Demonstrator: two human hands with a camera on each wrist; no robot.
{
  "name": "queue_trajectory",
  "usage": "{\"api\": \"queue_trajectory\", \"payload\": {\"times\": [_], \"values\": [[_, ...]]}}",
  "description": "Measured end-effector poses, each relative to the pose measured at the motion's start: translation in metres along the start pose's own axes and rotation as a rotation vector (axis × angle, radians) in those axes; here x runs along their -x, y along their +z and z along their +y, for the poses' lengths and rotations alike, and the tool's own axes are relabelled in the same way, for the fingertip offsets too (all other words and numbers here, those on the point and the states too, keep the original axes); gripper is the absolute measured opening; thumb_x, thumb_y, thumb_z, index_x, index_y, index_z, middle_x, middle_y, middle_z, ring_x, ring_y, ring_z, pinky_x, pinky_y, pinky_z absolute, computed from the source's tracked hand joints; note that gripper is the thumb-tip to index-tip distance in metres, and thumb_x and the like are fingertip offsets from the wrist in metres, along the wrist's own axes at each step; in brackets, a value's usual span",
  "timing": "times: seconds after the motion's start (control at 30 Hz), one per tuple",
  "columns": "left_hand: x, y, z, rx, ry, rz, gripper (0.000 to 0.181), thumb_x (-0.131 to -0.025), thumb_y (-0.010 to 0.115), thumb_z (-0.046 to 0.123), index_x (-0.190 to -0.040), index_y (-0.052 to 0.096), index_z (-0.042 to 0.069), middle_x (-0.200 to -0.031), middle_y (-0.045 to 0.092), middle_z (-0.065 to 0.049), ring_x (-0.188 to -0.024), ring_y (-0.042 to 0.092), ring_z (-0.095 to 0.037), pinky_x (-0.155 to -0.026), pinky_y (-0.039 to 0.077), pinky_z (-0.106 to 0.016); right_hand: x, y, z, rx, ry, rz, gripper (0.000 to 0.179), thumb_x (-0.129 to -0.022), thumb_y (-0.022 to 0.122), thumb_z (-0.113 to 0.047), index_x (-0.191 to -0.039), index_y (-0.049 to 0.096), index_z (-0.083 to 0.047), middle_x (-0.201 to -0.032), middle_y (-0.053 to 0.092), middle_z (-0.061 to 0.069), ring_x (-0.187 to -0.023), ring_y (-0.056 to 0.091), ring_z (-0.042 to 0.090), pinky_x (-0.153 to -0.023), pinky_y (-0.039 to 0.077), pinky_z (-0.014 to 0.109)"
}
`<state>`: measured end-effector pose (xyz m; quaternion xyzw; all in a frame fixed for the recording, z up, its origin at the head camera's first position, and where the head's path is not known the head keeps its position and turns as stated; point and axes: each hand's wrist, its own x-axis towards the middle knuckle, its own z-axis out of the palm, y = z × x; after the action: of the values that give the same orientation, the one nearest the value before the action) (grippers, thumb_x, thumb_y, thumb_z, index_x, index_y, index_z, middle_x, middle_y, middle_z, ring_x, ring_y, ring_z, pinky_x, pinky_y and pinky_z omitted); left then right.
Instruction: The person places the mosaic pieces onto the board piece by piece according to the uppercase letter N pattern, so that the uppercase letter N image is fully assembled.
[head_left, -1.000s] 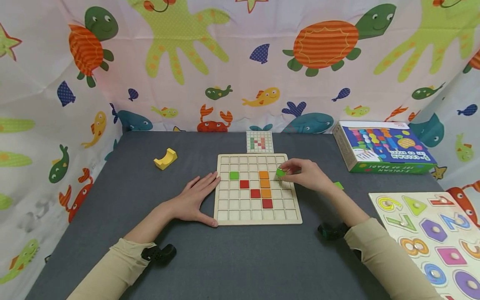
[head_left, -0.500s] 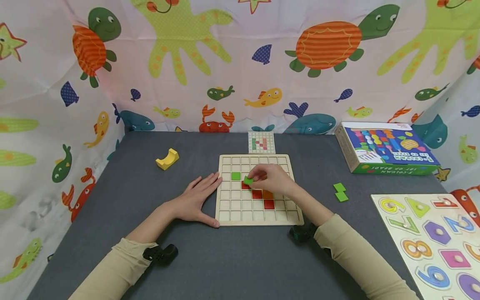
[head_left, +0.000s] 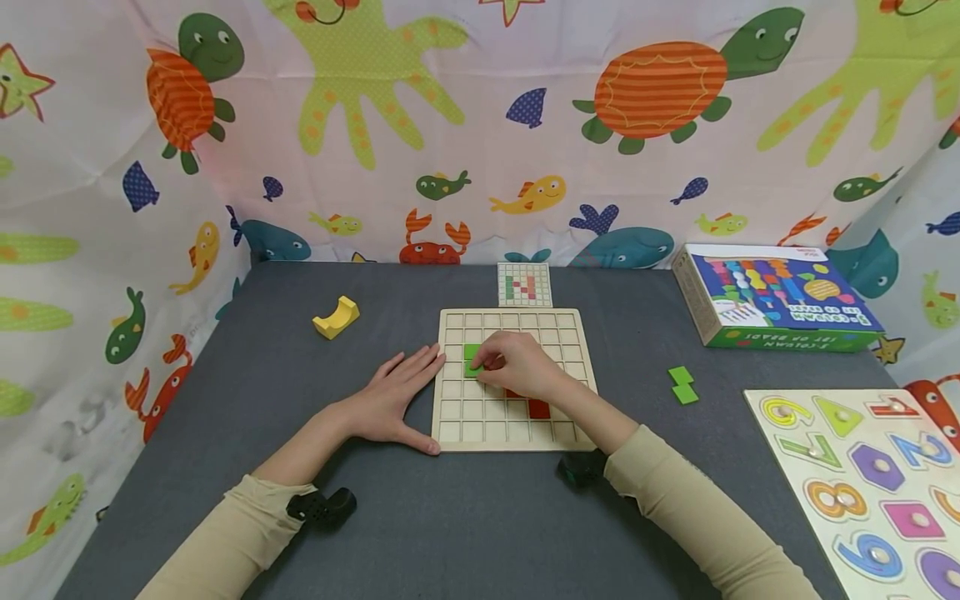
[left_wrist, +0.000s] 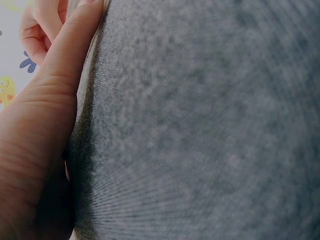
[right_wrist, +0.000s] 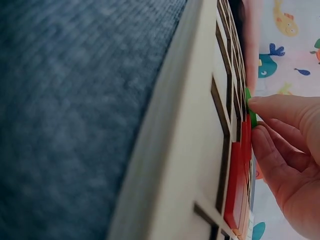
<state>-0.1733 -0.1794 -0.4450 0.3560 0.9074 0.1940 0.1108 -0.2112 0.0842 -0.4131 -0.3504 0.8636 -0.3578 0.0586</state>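
A pale wooden grid board (head_left: 487, 429) lies on the dark table. My left hand (head_left: 386, 404) has its fingers spread on the table, fingertips and thumb touching the board's left edge. Over the board, my right hand (head_left: 521, 364) pinches a green square tile (right_wrist: 251, 107) between thumb and fingertips, directly below a green tile (head_left: 471, 351) set in the grid. A red tile (head_left: 538, 408) shows in a lower cell, and part of another peeks out beneath the right hand. That hand hides the board's middle, including the orange tiles.
Behind the board lies a small pattern card (head_left: 525, 285). Two green tiles (head_left: 682, 385) rest to its right. A yellow arch-shaped block (head_left: 337, 317) sits at back left. On the right are a colourful box (head_left: 780, 292) and a number-and-shape puzzle board (head_left: 806, 462).
My right hand has carried the green tile leftward, from the board's right side to beneath the placed green tile. The two loose tiles have come into full view. The left hand stays put.
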Motion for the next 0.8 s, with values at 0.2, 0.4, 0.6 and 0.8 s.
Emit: {"api": "queue_trajectory", "payload": {"times": [0.2, 0.4, 0.6, 0.8], "values": [[0.0, 0.0, 0.0, -0.002, 0.001, -0.002, 0.125, -0.07, 0.069, 0.075, -0.158, 0.009, 0.01, -0.164, 0.001, -0.007, -0.149, 0.0, -0.024, -0.115, 0.002, -0.053, 0.001, 0.001, 0.001, -0.01, -0.007, 0.01, 0.013, -0.084, 0.076, -0.005, -0.097, 0.075, -0.005, -0.096, 0.07, 0.005, -0.084, 0.067, 0.014, -0.077, 0.054, 0.028], [0.0, 0.0, 0.001, 0.0, 0.002, -0.004, 0.125, -0.07, 0.068, 0.076, -0.158, 0.009, 0.01, -0.163, 0.001, -0.008, -0.149, 0.0, -0.024, -0.115, 0.002, -0.053, 0.013, -0.01, 0.006, -0.118, 0.115, 0.012, 0.016, -0.087, 0.074, -0.01, -0.104, 0.074, -0.008, -0.097, 0.07, 0.002, -0.088, 0.064, 0.013, -0.083, 0.053, 0.03], [0.001, 0.0, 0.003, 0.008, 0.008, 0.002, 0.126, -0.07, 0.07, 0.074, -0.158, 0.009, 0.009, -0.164, 0.002, -0.008, -0.149, 0.001, -0.025, -0.115, 0.002, -0.053, 0.035, -0.033, 0.02, -0.084, 0.177, 0.027, 0.018, -0.089, 0.073, -0.015, -0.106, 0.074, -0.01, -0.097, 0.07, -0.001, -0.089, 0.063, 0.016, -0.085, 0.052, 0.036], [0.001, -0.001, 0.003, 0.003, 0.004, 0.003, 0.125, -0.07, 0.071, 0.073, -0.158, 0.01, 0.008, -0.164, 0.002, -0.008, -0.149, 0.0, -0.024, -0.115, 0.002, -0.052, 0.066, -0.062, 0.039, 0.005, 0.196, 0.036, 0.018, -0.089, 0.072, -0.015, -0.106, 0.073, -0.009, -0.099, 0.07, 0.001, -0.088, 0.062, 0.016, -0.078, 0.053, 0.034]]}}
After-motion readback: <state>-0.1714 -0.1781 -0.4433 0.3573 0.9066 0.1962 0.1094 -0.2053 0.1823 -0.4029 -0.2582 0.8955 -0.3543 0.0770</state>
